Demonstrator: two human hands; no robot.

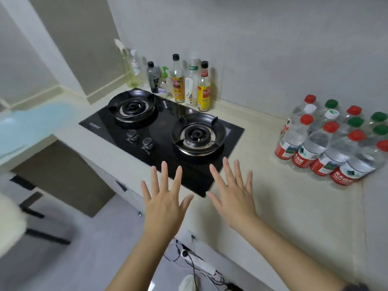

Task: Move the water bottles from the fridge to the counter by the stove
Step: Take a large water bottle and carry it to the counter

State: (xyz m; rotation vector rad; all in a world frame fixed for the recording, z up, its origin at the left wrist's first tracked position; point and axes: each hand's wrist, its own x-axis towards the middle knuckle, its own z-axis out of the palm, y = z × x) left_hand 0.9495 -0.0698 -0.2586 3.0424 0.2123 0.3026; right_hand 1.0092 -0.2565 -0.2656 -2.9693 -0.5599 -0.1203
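Both hands are up w/ backs to the camera, fingers spread wide apart. Left hand point(165, 201) is flat open, holds nothing, touches nothing. Right hand point(234, 197) is the same: wide open, nothing in it. They sit side by side, thumbs near but not touching, over the front edge of the counter point(294, 206) and the near corner of the stove point(161, 131).

The water bottles point(327, 143) stand packed together on the counter at about 2 o'clock from the hands, well apart from them, to the right of the stove and close to the wall. About 13 caps show: 7 red, 4 green, 2 white-ish. The group runs off the right edge, so the count is approx. Front ones have red labels.

The stove is black w/ 2 burners and 2 knobs point(139, 139), at 12 o'clock from the hands.

Behind the stove, at 11 to 12 o'clock along the wall, is a row of sauce and cleaner bottles point(178, 80), about 7, some blurry.

A power strip w/ cords point(199, 263) lies low at 6 o'clock.
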